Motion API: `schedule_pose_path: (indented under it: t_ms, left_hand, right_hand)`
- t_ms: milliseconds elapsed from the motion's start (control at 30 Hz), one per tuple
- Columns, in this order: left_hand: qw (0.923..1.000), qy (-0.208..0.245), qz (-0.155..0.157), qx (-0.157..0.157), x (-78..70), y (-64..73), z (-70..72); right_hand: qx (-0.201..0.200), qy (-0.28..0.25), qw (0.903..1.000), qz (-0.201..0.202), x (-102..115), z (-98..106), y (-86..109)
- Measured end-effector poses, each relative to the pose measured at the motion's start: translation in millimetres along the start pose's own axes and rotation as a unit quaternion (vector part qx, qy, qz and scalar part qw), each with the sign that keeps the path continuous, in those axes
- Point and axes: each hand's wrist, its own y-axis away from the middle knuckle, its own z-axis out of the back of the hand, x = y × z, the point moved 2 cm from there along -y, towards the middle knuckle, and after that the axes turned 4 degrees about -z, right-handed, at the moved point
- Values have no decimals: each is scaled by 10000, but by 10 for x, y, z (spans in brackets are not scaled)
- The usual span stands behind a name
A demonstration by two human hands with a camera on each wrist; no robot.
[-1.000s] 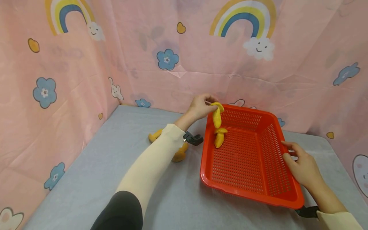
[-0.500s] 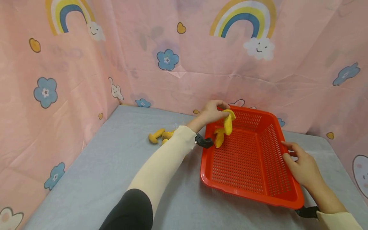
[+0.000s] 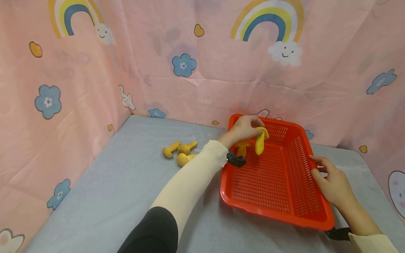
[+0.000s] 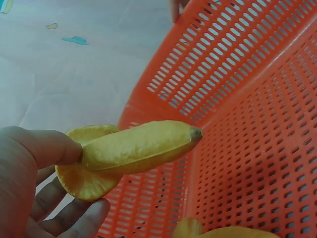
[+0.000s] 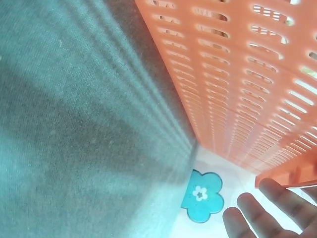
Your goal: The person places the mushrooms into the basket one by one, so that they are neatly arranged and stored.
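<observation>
Head view showed the left hand [image 3: 243, 129] above the red basket [image 3: 265, 186], pinching the held mushroom [image 3: 260, 143], yellow in colour, at its cap end. The long axis of the piece ran nearly upright in frame, cap uppermost, stem pointing to the bottom edge. Left wrist view recorded the same axis running left to right: cap at the hand, darkened stem tip directed rightward and slightly up, thumb against the stem base, the lower fingers slightly apart below the cap.

A second mushroom [image 3: 242, 150] lay inside the basket, partly covered, its stem also toward the bottom of frame. Three loose mushrooms [image 3: 187, 147] lay close together on the table [image 3: 120, 182]; two stems pointed to the upper right. The right hand [image 3: 333, 182] gripped the basket's right rim between thumb and fingers; right wrist view showed three fingertips slightly spread.
</observation>
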Motion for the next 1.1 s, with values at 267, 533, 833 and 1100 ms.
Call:
schedule_pose_path:
  t_ms: [267,533,833,1100]
  left_hand:
    - [9997,-71,200,121,58,-23,-165]
    - [9981,-488,281,245,101,-45,-252]
    - [9923,-1025,290,639,141,-111,-301]
    - [9793,-1647,50,1175,187,-195,-370]
  right_hand:
    - [14,-2,10000,78,7,0,8]
    - [23,8,10000,33,-4,-2,12]
    - [29,46,10000,57,-23,9,10]
    - [-55,11,9999,131,-15,16,15]
